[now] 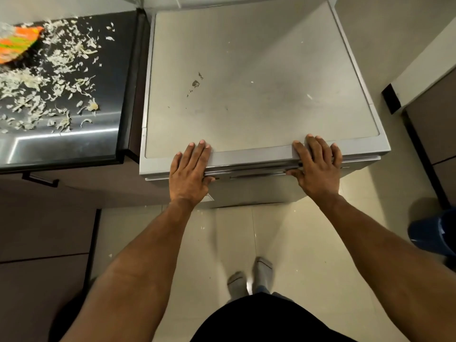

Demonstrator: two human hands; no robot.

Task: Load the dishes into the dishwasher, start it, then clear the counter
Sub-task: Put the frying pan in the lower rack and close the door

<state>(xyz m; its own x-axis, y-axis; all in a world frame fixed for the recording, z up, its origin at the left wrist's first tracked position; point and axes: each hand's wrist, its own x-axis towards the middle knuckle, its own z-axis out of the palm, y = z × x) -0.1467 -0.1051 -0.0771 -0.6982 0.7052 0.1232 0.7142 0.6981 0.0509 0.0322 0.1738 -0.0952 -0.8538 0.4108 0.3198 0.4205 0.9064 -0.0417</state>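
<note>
A grey free-standing dishwasher (246, 82) stands in front of me, its flat top stained and bare. My left hand (188, 171) rests flat on the front left edge of the top, fingers straight, thumb down by the front panel. My right hand (317, 165) lies on the front right edge the same way, fingers spread, thumb against the strip below the top. The door looks closed; no dishes are in view.
To the left is a dark steel counter (74, 141) strewn with several shredded vegetable scraps (49, 77) and an orange-green cloth (14, 43). A blue bucket (434, 233) stands on the tiled floor at right. Cabinet fronts flank both sides.
</note>
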